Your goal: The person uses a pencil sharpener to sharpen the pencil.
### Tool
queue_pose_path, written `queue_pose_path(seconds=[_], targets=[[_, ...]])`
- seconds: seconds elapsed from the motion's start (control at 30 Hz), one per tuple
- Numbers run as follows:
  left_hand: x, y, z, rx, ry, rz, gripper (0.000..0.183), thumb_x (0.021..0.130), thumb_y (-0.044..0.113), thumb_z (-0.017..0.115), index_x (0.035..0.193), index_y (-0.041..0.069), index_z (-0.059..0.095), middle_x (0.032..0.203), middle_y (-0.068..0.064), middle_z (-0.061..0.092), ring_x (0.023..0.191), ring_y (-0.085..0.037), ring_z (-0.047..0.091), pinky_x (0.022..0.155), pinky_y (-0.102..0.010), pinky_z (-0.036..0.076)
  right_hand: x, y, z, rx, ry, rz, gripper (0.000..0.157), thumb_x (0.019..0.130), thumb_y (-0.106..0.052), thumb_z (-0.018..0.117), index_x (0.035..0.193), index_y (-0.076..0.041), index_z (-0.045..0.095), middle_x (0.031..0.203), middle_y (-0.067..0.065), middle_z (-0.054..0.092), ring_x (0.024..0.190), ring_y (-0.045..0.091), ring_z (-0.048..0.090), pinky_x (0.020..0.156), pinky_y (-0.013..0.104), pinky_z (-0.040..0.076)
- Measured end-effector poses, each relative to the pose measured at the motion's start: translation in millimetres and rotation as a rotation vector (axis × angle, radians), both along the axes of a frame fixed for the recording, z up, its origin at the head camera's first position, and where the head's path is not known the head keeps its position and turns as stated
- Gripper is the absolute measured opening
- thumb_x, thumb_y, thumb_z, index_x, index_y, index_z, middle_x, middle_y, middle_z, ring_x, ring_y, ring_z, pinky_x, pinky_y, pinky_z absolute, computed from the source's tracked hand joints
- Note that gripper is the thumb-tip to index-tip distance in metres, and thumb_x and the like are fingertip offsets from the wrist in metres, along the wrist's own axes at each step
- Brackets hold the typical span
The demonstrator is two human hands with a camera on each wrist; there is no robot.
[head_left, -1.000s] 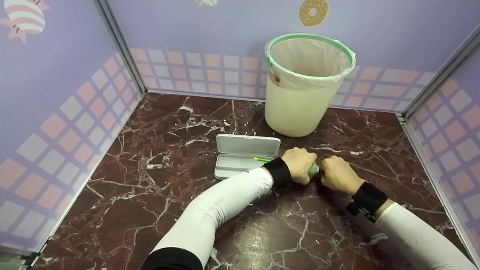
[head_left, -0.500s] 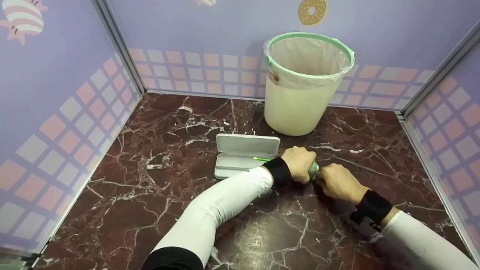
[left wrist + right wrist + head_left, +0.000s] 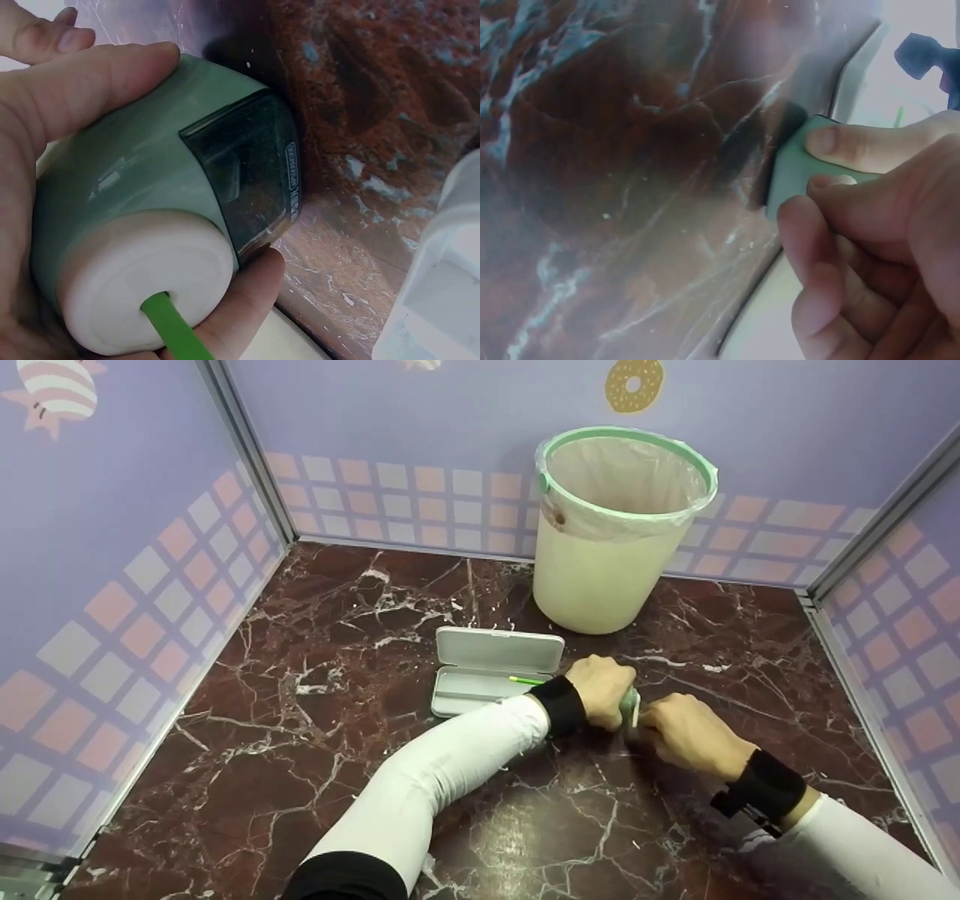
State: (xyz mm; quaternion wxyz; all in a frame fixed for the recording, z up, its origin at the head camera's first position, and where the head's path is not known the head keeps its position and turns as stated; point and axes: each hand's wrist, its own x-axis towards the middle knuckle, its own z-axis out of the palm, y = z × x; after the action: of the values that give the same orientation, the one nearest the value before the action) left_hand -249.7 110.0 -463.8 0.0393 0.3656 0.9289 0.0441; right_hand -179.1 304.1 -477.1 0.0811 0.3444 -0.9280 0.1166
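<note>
My left hand [image 3: 600, 690] clamped the sharpener [image 3: 142, 161]; whether my curled right hand [image 3: 694, 733] held anything, I could not tell.

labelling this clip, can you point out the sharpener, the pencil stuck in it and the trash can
sharpener [image 3: 154, 172]: left wrist view, on its green body
pencil [image 3: 178, 328]: left wrist view, on the green shaft outside the hole
trash can [image 3: 600, 574]: head view, on its front wall
</note>
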Motion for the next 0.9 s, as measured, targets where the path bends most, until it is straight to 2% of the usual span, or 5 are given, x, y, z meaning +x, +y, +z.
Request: queue_pose_path(seconds=[0.3,0.57,0.9], targets=[[2.1,2,1.2,-0.004,0.0,0.007,0.037,0.079,0.03,0.09,0.11,0.021,0.071,0.103,0.002,0.078,0.093,-0.024,0.078,0.079,-0.042,0.067,2.5,1,9.2,0.017,-0.016,0.003,0.035,0.075,0.008,0.077,0.067,-0.023,0.063,0.064,-0.015,0.048,0.059,0.003,0.045,0.055,0.033,0.046],[0.9,2,-0.1,-0.017,-0.002,0.024,0.035,0.08,0.029,0.089,0.11,0.022,0.071,0.103,0.002,0.079,0.095,-0.024,0.078,0.081,-0.041,0.068,1.9,1,16.1,0.037,0.004,0.008,0.042,0.074,0.007,0.077,0.063,-0.026,0.053,0.062,-0.017,0.041,0.058,0.001,0.043,0.053,0.032,0.044],[2.5,5,-0.9,-0.021,0.011,0.03,0.034,0.079,0.029,0.089,0.108,0.022,0.073,0.105,0.0,0.081,0.098,-0.026,0.081,0.081,-0.043,0.069,2.2,1,26.2,0.03,0.047,-0.006,0.039,0.072,0.008,0.074,0.063,-0.024,0.054,0.061,-0.014,0.046,0.056,0.003,0.043,0.051,0.033,0.043]])
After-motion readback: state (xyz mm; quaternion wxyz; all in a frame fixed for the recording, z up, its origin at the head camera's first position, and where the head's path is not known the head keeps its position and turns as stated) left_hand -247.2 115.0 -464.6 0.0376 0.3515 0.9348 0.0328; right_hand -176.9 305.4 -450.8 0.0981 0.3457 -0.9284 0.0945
